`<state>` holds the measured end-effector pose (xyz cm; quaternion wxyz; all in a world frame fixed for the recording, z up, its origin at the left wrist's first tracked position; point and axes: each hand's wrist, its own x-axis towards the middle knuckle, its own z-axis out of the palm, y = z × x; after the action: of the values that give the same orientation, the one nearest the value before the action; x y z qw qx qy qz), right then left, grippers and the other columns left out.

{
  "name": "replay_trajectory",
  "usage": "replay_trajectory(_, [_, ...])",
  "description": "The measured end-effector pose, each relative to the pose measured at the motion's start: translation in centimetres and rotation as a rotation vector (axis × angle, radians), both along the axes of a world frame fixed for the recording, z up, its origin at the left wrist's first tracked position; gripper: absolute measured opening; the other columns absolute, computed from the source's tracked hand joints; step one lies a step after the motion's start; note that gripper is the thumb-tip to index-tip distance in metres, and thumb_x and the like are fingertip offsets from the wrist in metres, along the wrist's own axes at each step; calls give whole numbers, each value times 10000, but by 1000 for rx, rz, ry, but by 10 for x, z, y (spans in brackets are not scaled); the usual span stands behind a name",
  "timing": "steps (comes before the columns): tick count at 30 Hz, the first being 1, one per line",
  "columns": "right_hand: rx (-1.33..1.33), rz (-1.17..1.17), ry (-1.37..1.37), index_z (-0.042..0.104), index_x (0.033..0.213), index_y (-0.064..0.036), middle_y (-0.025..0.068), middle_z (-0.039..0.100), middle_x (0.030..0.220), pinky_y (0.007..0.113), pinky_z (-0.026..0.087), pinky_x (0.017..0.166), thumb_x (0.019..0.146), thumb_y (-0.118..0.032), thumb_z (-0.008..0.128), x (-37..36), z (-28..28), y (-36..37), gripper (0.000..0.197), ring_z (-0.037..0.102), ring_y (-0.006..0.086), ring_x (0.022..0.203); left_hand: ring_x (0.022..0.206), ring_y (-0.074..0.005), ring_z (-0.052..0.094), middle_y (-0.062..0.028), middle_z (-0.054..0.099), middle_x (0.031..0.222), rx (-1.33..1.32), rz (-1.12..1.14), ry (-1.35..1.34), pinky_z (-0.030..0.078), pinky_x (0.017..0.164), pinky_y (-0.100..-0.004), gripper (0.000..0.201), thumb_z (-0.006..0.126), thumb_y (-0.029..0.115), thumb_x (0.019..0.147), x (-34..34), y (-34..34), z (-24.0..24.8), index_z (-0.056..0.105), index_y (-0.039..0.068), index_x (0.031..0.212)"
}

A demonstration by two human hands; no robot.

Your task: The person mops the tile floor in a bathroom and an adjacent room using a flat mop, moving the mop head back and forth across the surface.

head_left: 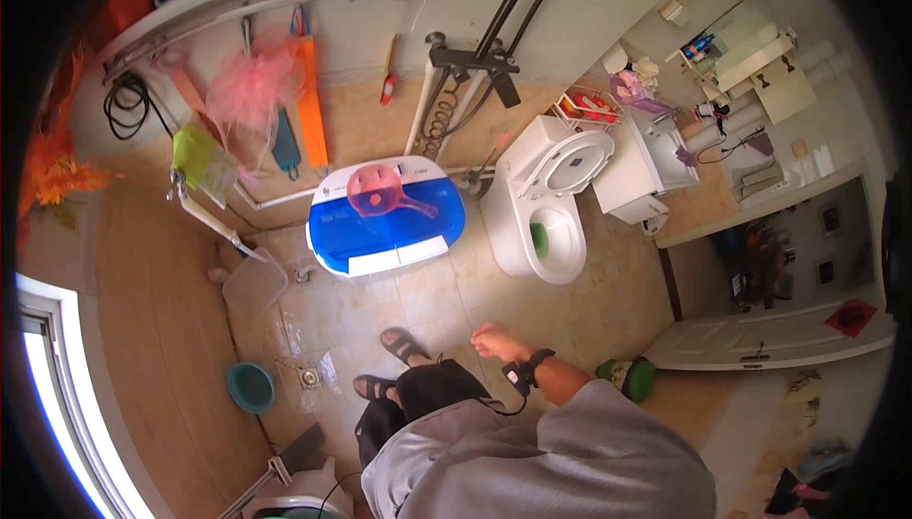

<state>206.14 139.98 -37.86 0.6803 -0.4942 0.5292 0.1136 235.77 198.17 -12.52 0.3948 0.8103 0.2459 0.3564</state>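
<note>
My right hand [498, 340] hangs in front of my body over the tiled floor, its fingers curled in with nothing visible in them. A black band with a small device [518, 377] sits round that wrist. My left hand is out of sight. Ahead of the right hand stands a white toilet [508, 191] with its lid [570, 166] raised and something green [539, 240] in the bowl. To the left is a small washing machine [347, 210] with a blue top. On top of it lies a pink translucent dipper [380, 194].
A teal basin [250, 388] stands by the left wall, near a floor drain [309, 377]. Behind the toilet is a washbasin [670, 153]. A white door [703, 343] stands at the right, with a green-lidded bin [638, 378] near it. Pink mesh [252, 77] hangs on the wall.
</note>
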Motion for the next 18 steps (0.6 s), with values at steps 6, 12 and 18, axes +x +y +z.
replay_trajectory(6, [36,13,-56,528,987,-41,53,582,830,295,501,634,725,-152,643,4,-12,-27,307,568,144,725,758,-245,516,-113,539,797,-241,-225,80,432,760,-410,233,533,268,861,5,-90,17,527,46,932])
replay_trajectory(12, [72,93,-301,538,941,-16,24,538,711,261,457,547,722,-134,616,43,-12,-53,260,535,121,624,780,-266,529,-129,547,810,-552,-566,256,440,795,-430,240,531,266,864,-5,-170,44,527,41,947])
replay_trajectory(18, [26,133,-233,555,928,-47,38,559,737,287,500,594,760,-130,613,29,-12,-91,195,559,140,657,959,-257,562,-166,530,1089,-707,-1390,137,450,845,-359,426,601,245,822,-43,-304,138,515,-41,1126])
